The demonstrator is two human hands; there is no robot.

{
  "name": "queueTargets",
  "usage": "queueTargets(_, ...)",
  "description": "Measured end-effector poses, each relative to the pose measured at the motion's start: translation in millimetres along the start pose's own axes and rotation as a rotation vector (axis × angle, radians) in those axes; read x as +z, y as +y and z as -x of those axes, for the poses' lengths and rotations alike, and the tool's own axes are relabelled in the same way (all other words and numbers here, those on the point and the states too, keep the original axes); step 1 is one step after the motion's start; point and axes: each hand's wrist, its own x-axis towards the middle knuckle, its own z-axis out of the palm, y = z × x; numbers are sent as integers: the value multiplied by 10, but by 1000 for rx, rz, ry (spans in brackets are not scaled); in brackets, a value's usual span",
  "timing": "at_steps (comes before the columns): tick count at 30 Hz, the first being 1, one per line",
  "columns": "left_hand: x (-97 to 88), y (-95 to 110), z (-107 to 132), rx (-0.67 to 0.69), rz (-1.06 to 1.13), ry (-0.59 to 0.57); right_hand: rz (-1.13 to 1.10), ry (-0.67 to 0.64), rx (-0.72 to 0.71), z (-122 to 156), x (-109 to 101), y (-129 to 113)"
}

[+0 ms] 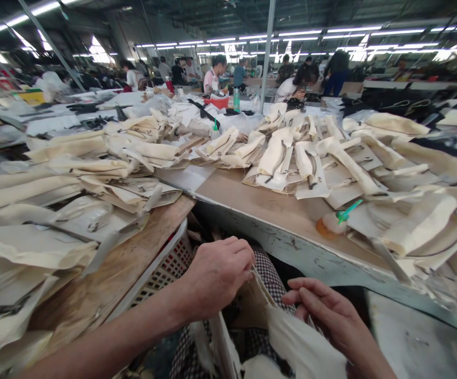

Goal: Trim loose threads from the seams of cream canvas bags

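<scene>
My left hand [218, 273] is closed in a pinch on the top edge of a cream fabric piece [291, 342] that lies over my lap, below the table edge. My right hand [327, 310] rests on the same piece, fingers curled along its upper edge and gripping it. The piece has a tan inner face and a white outer layer. Checked cloth shows beneath it.
Piles of cream fabric pieces [94, 173] cover the wooden table [268, 205] on the left, middle and right. A white and red plastic basket [165, 266] stands by my left arm. A small glue bottle with a green nozzle [337, 220] lies on the table. Other people work far behind.
</scene>
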Motion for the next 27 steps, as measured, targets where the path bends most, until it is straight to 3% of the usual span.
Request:
queueTargets(5,4,-5,34,5,-7,-5,177,-231,-271,-90,-87,232)
queueTargets(7,5,-4,41,5,-13,3,289,-292,-306,-113,-126,293)
queueTargets(11,-3,10,48,8,-24,-5,381,-162,-154,-86,-104,353)
queueTargets(13,-2,21,46,21,-33,-9,472,-92,-148,-52,-35,352)
queueTargets(20,5,48,23,44,-51,-10,1178,20,-766,-92,181,246)
queueTargets(23,6,34,25,36,-41,-7,1286,125,-856,-132,222,264)
queueTargets(27,36,-4,35,23,-20,6,1201,157,-868,-160,245,394)
